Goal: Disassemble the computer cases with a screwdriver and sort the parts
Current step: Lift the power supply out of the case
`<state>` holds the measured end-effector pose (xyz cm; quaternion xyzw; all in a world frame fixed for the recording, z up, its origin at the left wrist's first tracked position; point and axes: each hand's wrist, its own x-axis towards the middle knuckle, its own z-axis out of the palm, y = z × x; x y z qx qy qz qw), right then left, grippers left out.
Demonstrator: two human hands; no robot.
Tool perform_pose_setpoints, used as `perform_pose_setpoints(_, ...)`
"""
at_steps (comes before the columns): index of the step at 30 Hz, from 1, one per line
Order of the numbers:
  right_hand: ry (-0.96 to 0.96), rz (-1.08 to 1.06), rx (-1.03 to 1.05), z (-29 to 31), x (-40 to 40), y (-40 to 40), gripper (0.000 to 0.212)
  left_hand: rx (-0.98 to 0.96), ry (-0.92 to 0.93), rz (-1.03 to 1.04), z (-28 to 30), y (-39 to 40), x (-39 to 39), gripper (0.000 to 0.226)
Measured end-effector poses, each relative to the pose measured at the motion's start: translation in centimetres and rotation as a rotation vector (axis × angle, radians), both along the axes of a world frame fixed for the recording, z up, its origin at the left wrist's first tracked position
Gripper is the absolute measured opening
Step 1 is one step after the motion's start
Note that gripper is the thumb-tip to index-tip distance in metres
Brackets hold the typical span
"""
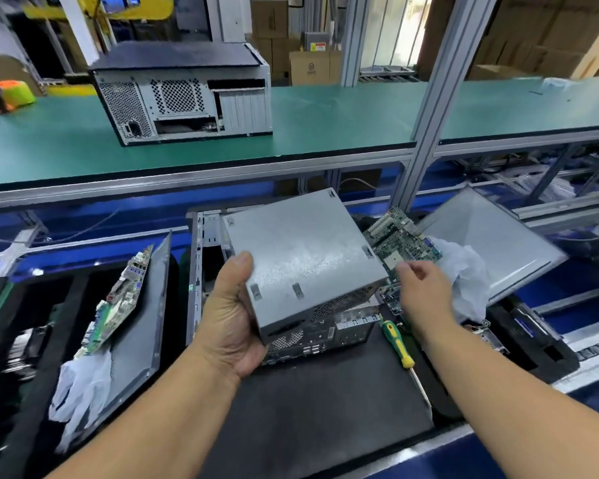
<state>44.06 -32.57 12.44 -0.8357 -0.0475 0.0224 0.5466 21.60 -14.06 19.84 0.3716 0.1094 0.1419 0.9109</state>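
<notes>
Left hand: the left hand (pixel 234 319) grasps a grey metal power supply unit (pixel 305 261) at its near left corner, thumb on the top face, fingers under it, holding it tilted above the opened computer case (pixel 319 335).
Right hand: the right hand (pixel 426 292) hangs just right of the unit, fingers loosely curled, holding nothing.
Screwdriver: a green and yellow screwdriver (pixel 397 344) lies on the black mat (pixel 325 402), beside the case's right side.
Right side: a motherboard (pixel 400 242) lies behind the right hand, next to a white glove (pixel 464 271) and a grey side panel (pixel 488 243).
Left side: another motherboard (pixel 121 299) leans on a dark panel (pixel 146 312), a white glove (pixel 80 388) below it.
Desk: a second computer case (pixel 184 95) stands on the green desk (pixel 325 122) farther back.
</notes>
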Motion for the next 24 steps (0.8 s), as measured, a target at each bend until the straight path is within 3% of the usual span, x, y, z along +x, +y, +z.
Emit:
perform_pose_setpoints(4,0.118,0.457,0.271,11.7,-1.7,4.8,0.031,0.077,-0.029,0.103,1.9,0.6,0.4,0.114)
perform_pose_setpoints(7,0.384,0.788,0.236,15.8,-3.5,6.3,0.058,0.154,-0.136,0.176,3.4,1.3,0.9,0.107)
perform_pose_setpoints(11,0.624,0.969,0.407,17.4,-4.0,6.3,0.065,0.259,-0.145,0.209,5.2,2.6,1.2,0.104)
perform_pose_setpoints(13,0.637,1.015,0.435,17.2,-4.0,6.2,0.066,0.284,-0.146,0.176,5.2,3.1,1.2,0.108)
perform_pose_setpoints(15,0.621,1.032,0.458,16.6,-4.1,6.0,0.069,0.315,-0.116,0.114,4.5,3.9,0.9,0.095)
perform_pose_setpoints(19,0.511,1.006,0.654,15.7,-3.8,4.4,0.079,0.655,0.133,-0.062,2.4,6.2,-0.3,0.087)
perform_pose_setpoints(22,0.344,0.985,0.702,15.3,-2.6,2.2,0.07,0.832,0.5,0.284,-0.6,8.0,-0.4,0.059)
perform_pose_setpoints(24,0.269,0.938,0.627,15.0,-1.6,0.6,0.078,0.943,0.706,0.468,-2.8,9.2,0.2,0.053)
